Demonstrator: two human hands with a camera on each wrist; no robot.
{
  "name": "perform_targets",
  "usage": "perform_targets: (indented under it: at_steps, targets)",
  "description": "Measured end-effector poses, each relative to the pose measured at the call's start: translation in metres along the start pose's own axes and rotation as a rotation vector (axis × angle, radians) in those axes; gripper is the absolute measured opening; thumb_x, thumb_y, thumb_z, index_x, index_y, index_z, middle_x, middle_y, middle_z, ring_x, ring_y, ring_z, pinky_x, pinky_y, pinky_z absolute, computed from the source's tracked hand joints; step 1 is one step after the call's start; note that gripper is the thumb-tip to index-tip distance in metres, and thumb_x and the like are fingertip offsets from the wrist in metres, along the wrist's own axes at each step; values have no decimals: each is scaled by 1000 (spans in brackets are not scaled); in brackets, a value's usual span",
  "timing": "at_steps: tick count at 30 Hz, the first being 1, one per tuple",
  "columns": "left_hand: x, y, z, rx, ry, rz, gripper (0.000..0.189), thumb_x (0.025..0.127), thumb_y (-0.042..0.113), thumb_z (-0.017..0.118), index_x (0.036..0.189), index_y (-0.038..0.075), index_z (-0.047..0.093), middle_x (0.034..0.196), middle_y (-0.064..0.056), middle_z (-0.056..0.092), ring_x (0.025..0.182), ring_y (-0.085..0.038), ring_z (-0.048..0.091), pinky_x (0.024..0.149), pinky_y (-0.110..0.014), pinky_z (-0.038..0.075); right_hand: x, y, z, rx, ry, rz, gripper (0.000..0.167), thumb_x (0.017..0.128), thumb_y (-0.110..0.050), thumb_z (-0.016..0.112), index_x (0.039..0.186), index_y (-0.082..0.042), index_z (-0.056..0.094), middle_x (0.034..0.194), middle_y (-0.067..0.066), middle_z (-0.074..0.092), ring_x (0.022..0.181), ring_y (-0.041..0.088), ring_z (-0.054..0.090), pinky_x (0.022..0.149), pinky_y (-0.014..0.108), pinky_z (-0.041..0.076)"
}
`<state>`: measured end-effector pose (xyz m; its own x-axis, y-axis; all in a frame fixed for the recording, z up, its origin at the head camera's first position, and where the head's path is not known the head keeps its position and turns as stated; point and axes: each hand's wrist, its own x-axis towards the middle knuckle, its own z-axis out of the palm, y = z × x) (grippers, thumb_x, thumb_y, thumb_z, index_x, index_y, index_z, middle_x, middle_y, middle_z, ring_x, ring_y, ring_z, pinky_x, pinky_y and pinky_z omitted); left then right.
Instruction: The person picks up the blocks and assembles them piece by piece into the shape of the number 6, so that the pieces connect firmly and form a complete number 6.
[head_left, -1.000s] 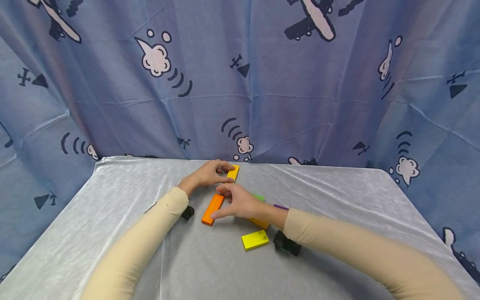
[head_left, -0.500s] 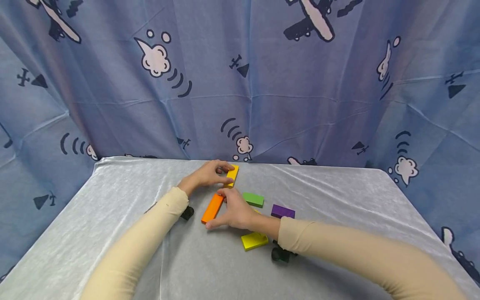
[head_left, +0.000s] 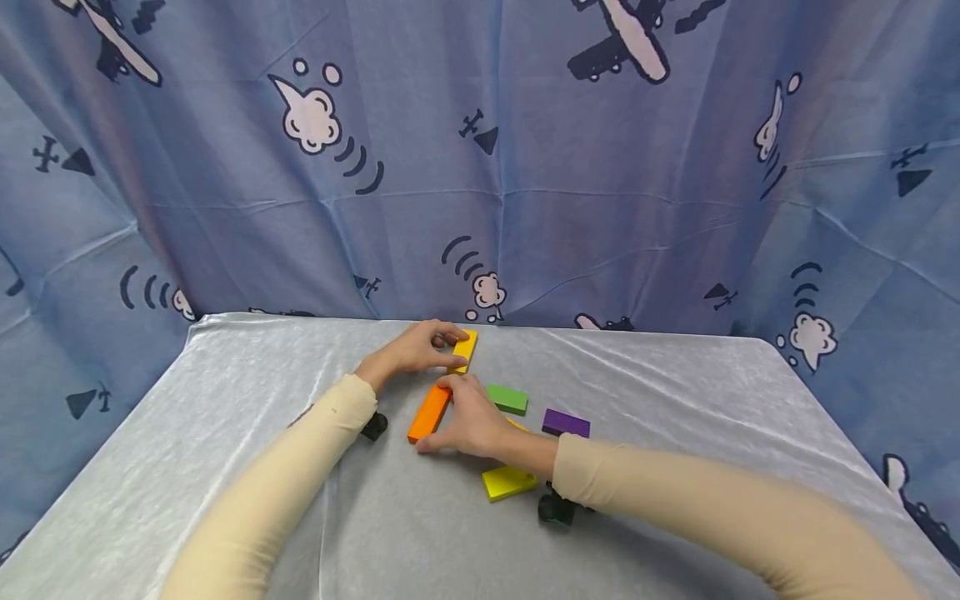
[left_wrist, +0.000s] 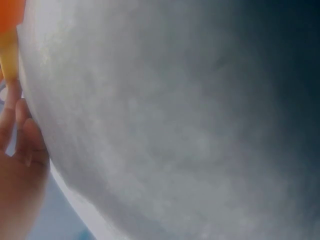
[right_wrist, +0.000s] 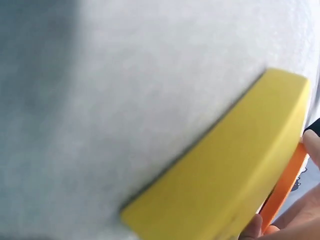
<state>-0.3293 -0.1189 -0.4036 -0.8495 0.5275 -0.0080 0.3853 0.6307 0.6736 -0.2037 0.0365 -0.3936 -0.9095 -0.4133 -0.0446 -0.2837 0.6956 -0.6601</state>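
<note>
At the far part of the table, my left hand (head_left: 412,347) pinches an amber-yellow block (head_left: 466,347) between thumb and fingers. My right hand (head_left: 474,422) grips an orange block (head_left: 431,413) lengthwise, thumb at its near end and fingers at its far end. The orange block's far end lies close to the near end of the amber-yellow one, roughly in line with it. In the left wrist view, fingers (left_wrist: 14,92) touch the amber-yellow block (left_wrist: 8,52), beside the orange block (left_wrist: 10,15). The right wrist view shows the orange block (right_wrist: 284,187) within the hand's grasp.
A green block (head_left: 507,399) and a purple block (head_left: 566,422) lie right of the hands. A bright yellow block (head_left: 508,482) lies nearer; another amber block (head_left: 516,424) is mostly hidden under the right wrist. A patterned blue curtain (head_left: 420,167) hangs behind the cloth-covered table (head_left: 405,533).
My right hand has shifted left, and its thumb and fingers have closed on the orange block's ends. The orange block has moved slightly away from me and right. My left hand stays put.
</note>
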Motion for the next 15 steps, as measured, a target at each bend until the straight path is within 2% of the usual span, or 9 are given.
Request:
perform_targets:
  at_steps: [9, 15]
  targets:
    - [1, -1, 1, 0, -6, -13, 49, 91, 27, 80, 134, 10, 66, 130, -10, 64, 116, -29, 59, 100, -41, 47, 0, 2, -6, 11, 6, 9, 86, 71, -32, 96, 138, 1, 54, 126, 14, 49, 106, 23, 53, 95, 38, 47]
    - [2, -3, 1, 0, -5, -6, 48, 91, 26, 80, 134, 9, 67, 129, -10, 64, 115, -28, 59, 100, -40, 47, 0, 6, -11, 18, 5, 11, 83, 71, -31, 96, 137, 1, 56, 112, 12, 50, 90, 20, 51, 77, 32, 45]
